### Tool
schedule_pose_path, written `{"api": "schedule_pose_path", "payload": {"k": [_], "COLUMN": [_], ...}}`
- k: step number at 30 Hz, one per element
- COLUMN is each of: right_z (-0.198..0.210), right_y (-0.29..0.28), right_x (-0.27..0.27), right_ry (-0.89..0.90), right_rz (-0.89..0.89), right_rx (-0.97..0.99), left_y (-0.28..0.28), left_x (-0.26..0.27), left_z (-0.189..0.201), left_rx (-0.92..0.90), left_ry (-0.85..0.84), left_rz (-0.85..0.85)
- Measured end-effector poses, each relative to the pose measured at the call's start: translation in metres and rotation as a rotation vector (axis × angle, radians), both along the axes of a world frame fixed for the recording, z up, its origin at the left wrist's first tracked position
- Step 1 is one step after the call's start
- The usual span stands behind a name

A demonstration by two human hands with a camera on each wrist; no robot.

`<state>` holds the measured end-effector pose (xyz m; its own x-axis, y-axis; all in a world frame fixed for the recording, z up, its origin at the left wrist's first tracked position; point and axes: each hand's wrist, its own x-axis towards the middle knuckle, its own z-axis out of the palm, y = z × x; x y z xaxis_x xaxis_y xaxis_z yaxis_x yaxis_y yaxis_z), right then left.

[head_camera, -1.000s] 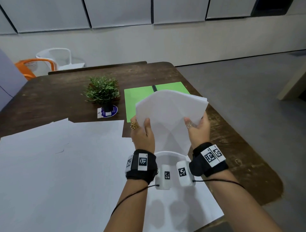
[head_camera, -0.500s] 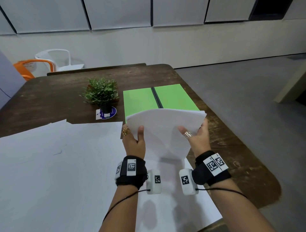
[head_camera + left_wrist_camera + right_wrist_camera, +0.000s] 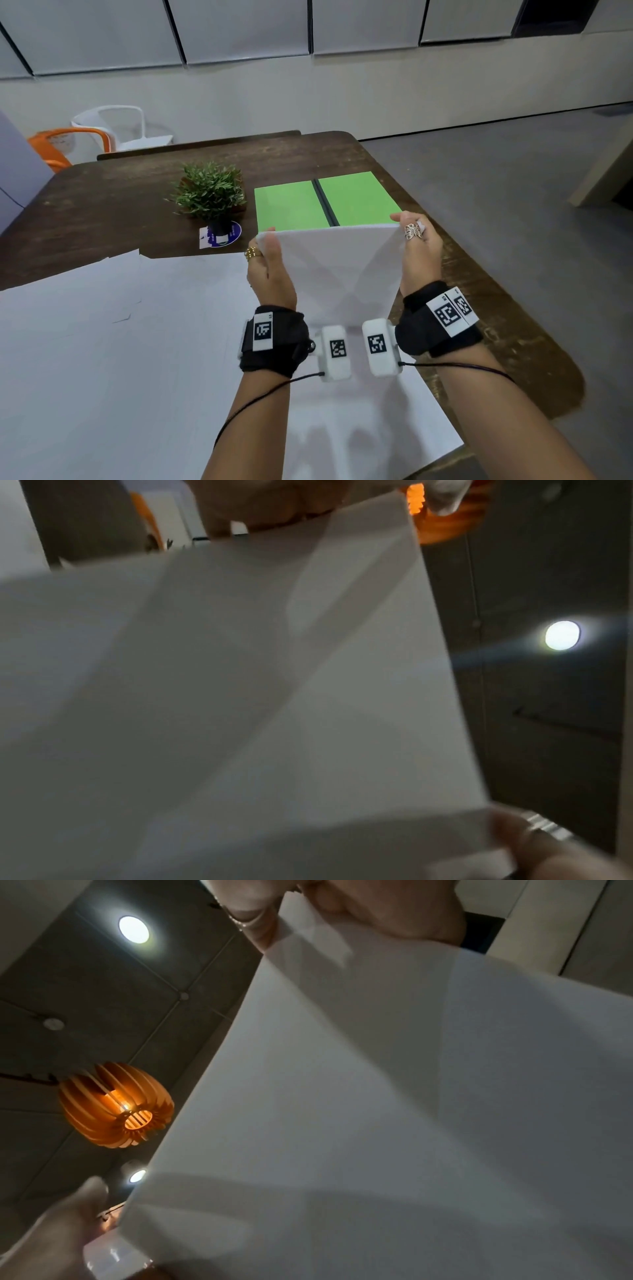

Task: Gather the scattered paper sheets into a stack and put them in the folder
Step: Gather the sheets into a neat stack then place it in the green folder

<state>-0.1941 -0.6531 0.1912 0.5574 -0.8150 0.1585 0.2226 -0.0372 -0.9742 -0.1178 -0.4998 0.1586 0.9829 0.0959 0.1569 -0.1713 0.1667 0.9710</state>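
Observation:
A stack of white paper sheets (image 3: 339, 270) stands nearly upright above the table, squared between both hands. My left hand (image 3: 269, 267) grips its left edge, thumb on the near face. My right hand (image 3: 416, 246) grips the right edge, with fingers curled over the top corner. Just beyond the stack, a green folder (image 3: 308, 205) lies open and flat on the dark wooden table (image 3: 102, 205). In both wrist views the paper stack (image 3: 274, 696) (image 3: 411, 1096) fills most of the picture, with fingers at its edges.
Large white sheets (image 3: 120, 359) cover the near part of the table. A small potted plant (image 3: 210, 195) stands left of the folder on a round coaster. The table's right edge (image 3: 479, 274) runs close to my right hand. Chairs (image 3: 102, 130) stand at the far left.
The fanned sheets have been squared into an even stack. Both hands have slid up its sides to the top corners and spread apart, uncovering more of the folder.

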Motion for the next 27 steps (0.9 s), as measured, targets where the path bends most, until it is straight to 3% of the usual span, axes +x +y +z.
{"api": "schedule_pose_path", "payload": {"k": [4, 10, 14, 17, 20, 23, 27], "right_z": [0.002, -0.008, -0.020, -0.023, -0.013, 0.001, 0.010], "right_y": [0.001, -0.006, -0.003, -0.002, -0.004, -0.005, -0.001], "right_x": [-0.003, -0.019, -0.026, -0.024, -0.019, -0.013, -0.006], "right_ry": [0.019, -0.005, 0.122, 0.087, -0.016, -0.116, -0.133], "right_rz": [0.068, 0.403, 0.382, 0.285, 0.118, 0.062, 0.011], "right_rx": [0.000, -0.108, -0.113, -0.134, -0.175, -0.186, -0.289], "left_y": [-0.010, -0.010, -0.006, -0.007, -0.006, -0.006, -0.011], "left_x": [0.011, 0.019, 0.017, 0.008, -0.001, 0.000, 0.005], "left_z": [0.020, 0.020, 0.009, 0.012, 0.024, 0.030, 0.037], "left_rx": [-0.048, 0.003, -0.015, -0.054, -0.057, 0.113, 0.381], "left_ry": [0.226, 0.253, 0.244, 0.151, -0.123, -0.343, -0.443], "left_rz": [0.083, 0.132, 0.160, 0.128, -0.027, -0.179, -0.024]}}
